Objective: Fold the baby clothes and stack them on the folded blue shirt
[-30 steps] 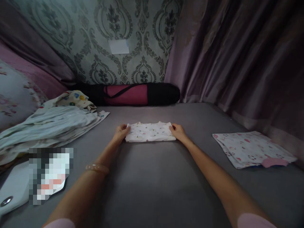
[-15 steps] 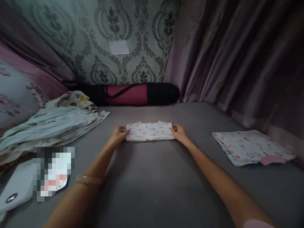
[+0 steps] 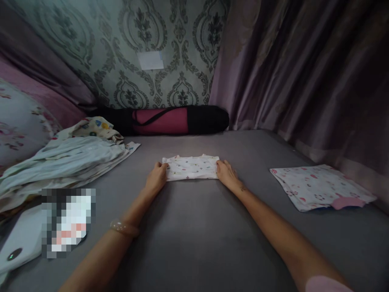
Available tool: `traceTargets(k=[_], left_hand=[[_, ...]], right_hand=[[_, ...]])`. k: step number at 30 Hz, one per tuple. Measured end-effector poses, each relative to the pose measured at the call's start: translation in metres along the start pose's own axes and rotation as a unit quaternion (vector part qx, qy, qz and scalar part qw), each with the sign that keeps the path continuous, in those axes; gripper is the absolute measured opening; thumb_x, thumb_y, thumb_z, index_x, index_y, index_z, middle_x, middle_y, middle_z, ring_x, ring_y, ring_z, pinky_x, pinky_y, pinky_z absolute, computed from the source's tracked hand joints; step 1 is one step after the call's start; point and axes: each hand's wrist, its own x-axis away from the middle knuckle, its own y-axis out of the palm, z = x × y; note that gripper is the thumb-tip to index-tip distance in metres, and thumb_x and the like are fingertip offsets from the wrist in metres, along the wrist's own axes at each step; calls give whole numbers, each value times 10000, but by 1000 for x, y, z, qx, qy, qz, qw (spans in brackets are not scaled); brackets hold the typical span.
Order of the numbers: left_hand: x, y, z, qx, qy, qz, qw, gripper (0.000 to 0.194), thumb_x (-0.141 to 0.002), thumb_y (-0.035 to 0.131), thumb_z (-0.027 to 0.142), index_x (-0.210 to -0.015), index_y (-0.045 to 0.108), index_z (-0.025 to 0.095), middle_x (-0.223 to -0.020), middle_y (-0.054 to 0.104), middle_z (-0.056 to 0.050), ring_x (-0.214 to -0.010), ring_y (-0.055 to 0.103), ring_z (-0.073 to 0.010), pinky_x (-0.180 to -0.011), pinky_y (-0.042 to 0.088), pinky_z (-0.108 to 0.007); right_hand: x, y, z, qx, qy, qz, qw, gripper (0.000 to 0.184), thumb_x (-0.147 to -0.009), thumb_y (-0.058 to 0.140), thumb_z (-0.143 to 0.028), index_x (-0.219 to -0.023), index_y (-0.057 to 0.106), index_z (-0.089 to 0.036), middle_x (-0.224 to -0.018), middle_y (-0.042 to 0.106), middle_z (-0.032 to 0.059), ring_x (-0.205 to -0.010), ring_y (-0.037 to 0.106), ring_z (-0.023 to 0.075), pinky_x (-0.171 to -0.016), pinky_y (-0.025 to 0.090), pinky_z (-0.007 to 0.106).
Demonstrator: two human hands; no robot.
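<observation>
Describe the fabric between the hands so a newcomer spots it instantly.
On the gray surface, nearer than the pink-and-black bag, lies a small white printed cloth. Unlike the folded cloth at right, it has both hands at its ends.

I can read no text, label, brand or number here: the lit display (image 3: pixel 14 254) on the white device (image 3: pixel 26 233) at near left is too small, and the item (image 3: pixel 73 221) beside it is pixelated.
</observation>
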Motion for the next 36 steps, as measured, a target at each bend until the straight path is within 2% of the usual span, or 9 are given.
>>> traceTargets(k=[3, 7, 9, 11, 14, 19, 25, 31, 36], left_hand=[[0, -7, 4, -122, -5, -8, 993, 366, -903, 354, 195, -1184, 589, 177, -1086, 544, -126, -875, 588, -200, -827, 450, -326], [-5, -12, 16, -201, 18, 41, 979, 346, -893, 400, 201, -1158, 620, 177, -1159, 556, -144, -988, 543, -254, -855, 411, -368], [-12, -8, 23, -210, 51, 56, 975, 350, -920, 379, 241, -1170, 617, 186, -1209, 569, -143, -1069, 495, -290, -868, 379, -402], [-22, 0, 30, -201, 81, 34, 976, 361, -936, 358, 257, -1203, 596, 202, -1222, 594, -130, -1114, 466, -300, -877, 352, -419], [-38, 14, 37, -191, 83, -15, 978, 357, -928, 381, 264, -1220, 579, 206, -1202, 616, -133, -1124, 465, -306, -883, 328, -435], [-51, 23, 42, -195, 65, -28, 978, 354, -908, 406, 286, -1187, 597, 181, -1186, 596, -158, -1091, 469, -336, -857, 333, -448], [-49, 20, 45, -161, 75, -8, 984, 280, -901, 417, 263, -1078, 627, 204, -1117, 602, -129, -1068, 470, -306, -854, 335, -425], [-31, 15, 65, -204, 74, 78, 973, 373, -877, 410, 145, -1230, 530, 146, -1288, 515, -172, -1151, 437, -307, -946, 307, -452], [-14, 28, 70, -177, 140, 8, 974, 349, -955, 334, 248, -1217, 554, 181, -1248, 593, -130, -1189, 492, -264, -1019, 289, -440]], right_hand=[[0, -10, -5, 22, 11, -18, 1000, 365, -955, 349, -234, -1218, 594, -168, -1131, 582, 176, -974, 611, 274, -812, 437, 386], [-6, -17, -21, 59, -61, 50, 995, 364, -932, 331, -127, -1099, 655, -110, -1150, 586, 196, -1078, 548, 299, -898, 389, 416], [-16, -15, -33, 31, -129, 49, 990, 372, -945, 320, -130, -1096, 660, -140, -1145, 615, 159, -1103, 528, 271, -937, 366, 397], [-29, -12, -45, -7, -173, 17, 985, 349, -964, 341, -174, -1116, 655, -174, -1142, 638, 121, -1097, 530, 239, -953, 358, 364], [-45, -4, -58, -16, -169, -11, 985, 314, -962, 389, -198, -1147, 642, -174, -1155, 639, 114, -1112, 523, 232, -953, 356, 340], [-52, 4, -64, 0, -155, -14, 988, 317, -921, 471, -190, -1203, 613, -163, -1193, 594, 130, -1142, 484, 254, -938, 369, 349], [-47, 5, -61, -8, -163, 19, 986, 288, -930, 438, -189, -1139, 636, -182, -1140, 586, 111, -1105, 497, 233, -947, 368, 336], [-27, 4, -66, 0, -132, 66, 989, 428, -918, 291, -76, -1218, 585, -156, -1265, 538, 155, -1106, 521, 251, -943, 383, 377], [-8, 9, -76, -45, -240, 13, 970, 470, -968, 257, -222, -1379, 455, -108, -1441, 443, 146, -1341, 360, 247, -1110, 242, 409]])
